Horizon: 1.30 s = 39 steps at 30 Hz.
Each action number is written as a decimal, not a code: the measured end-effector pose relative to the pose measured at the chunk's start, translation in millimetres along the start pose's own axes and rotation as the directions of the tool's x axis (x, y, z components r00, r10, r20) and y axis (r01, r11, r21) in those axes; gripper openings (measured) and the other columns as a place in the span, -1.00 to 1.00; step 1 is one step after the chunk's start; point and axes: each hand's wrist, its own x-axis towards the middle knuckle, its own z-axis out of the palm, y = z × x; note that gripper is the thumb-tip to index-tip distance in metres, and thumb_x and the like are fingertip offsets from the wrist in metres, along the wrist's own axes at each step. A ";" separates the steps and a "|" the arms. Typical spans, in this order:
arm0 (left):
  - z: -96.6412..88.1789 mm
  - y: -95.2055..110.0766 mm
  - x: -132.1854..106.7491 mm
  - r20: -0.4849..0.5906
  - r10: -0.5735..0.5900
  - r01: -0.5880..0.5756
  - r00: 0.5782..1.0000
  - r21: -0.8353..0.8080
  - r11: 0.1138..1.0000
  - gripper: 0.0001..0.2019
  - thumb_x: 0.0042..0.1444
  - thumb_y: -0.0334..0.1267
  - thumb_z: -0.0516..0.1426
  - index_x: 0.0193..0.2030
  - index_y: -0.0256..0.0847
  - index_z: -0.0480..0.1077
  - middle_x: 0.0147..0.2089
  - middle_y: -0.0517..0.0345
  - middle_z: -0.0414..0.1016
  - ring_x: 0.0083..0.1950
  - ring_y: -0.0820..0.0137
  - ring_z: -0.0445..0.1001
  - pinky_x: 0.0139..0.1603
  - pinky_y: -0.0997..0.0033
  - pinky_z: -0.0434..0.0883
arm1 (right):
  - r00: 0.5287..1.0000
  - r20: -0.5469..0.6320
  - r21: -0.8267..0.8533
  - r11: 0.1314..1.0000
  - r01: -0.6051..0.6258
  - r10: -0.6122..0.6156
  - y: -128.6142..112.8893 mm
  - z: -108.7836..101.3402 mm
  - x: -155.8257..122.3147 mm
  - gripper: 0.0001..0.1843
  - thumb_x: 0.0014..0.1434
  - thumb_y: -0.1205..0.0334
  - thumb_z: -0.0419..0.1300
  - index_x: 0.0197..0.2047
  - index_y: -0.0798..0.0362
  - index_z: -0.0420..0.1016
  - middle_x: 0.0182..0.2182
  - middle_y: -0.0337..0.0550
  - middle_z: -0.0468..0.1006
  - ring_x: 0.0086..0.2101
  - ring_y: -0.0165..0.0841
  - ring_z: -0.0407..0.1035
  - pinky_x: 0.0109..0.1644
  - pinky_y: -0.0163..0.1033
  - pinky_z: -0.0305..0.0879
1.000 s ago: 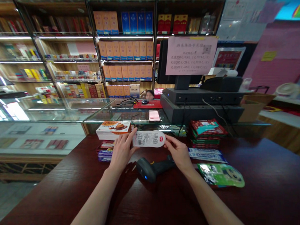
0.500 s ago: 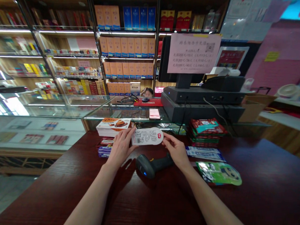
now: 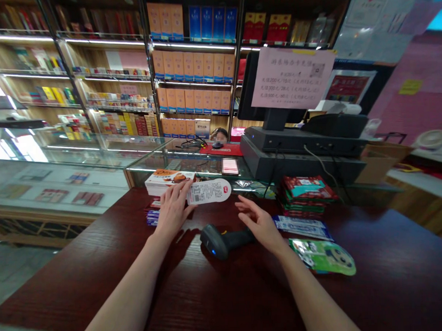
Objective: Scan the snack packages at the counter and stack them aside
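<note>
One white packet [image 3: 209, 191], round-ended, printed with dark text, a barcode and a red logo: held above the counter [image 3: 197, 303], its left end pinched between thumb and fingers of the left hand [image 3: 171, 206]. Right hand [image 3: 252, 214]: fingers loosely curled and parted, nothing gripped, held just beside the packet's rounded end, a gap being left between.

One dark barcode scanner [image 3: 219, 243], blue light lit, laid below the packet; its handle end is hidden by the right hand, and whether the two touch cannot be told. One white-and-orange box [image 3: 168, 181], partly covered by the left hand, set behind purple packets [image 3: 153, 217]. To the right: red and green packets [image 3: 308, 191], stacked; blue-and-white packets [image 3: 302, 228]; one green panda packet [image 3: 323, 256], laid nearest. Beyond: one monitor, faced with a pink notice [image 3: 292, 79].
</note>
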 end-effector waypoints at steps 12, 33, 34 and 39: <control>-3.6 -13.7 -1.2 -0.030 -0.057 0.057 0.998 -0.002 0.998 -0.19 0.13 -0.21 0.28 0.46 0.04 0.01 0.34 -0.05 0.30 0.25 0.04 0.28 0.23 0.00 0.27 | 0.907 0.419 -0.339 0.934 0.116 0.039 -9.0 -19.5 -15.8 0.02 -0.05 0.21 0.45 0.43 -0.21 0.12 0.23 -0.08 0.44 0.18 -0.09 0.31 0.30 0.08 0.15; -2.9 -8.7 -2.1 -0.051 -0.066 0.067 0.997 0.023 0.998 -0.24 0.14 -0.21 0.27 0.44 -0.03 0.08 0.29 -0.13 0.32 0.23 0.01 0.29 0.22 0.00 0.27 | 0.889 0.451 -0.417 0.861 0.291 -0.082 -14.3 0.6 -18.4 -0.23 0.19 0.28 0.29 0.41 -0.20 0.15 0.13 -0.16 0.54 0.04 -0.18 0.37 0.17 -0.04 0.20; -2.4 -8.3 -2.3 -0.052 -0.065 0.067 0.996 0.024 0.997 -0.24 0.14 -0.21 0.27 0.44 -0.04 0.09 0.29 -0.13 0.32 0.23 0.01 0.29 0.22 0.00 0.27 | 0.896 0.433 -0.414 0.863 0.289 -0.093 -15.9 0.5 -18.3 -0.22 0.19 0.29 0.28 0.42 -0.20 0.13 0.13 -0.16 0.54 0.03 -0.18 0.37 0.17 -0.04 0.21; 1.0 -7.1 -2.7 -0.057 -0.054 0.056 0.997 0.027 0.998 -0.23 0.12 -0.22 0.29 0.43 -0.05 0.10 0.28 -0.12 0.33 0.22 0.02 0.29 0.23 0.01 0.25 | 0.920 0.359 -0.380 0.875 0.299 -0.158 -23.8 2.1 -17.5 -0.15 0.21 0.31 0.26 0.46 -0.25 0.01 0.19 -0.13 0.48 0.08 -0.15 0.34 0.18 0.02 0.20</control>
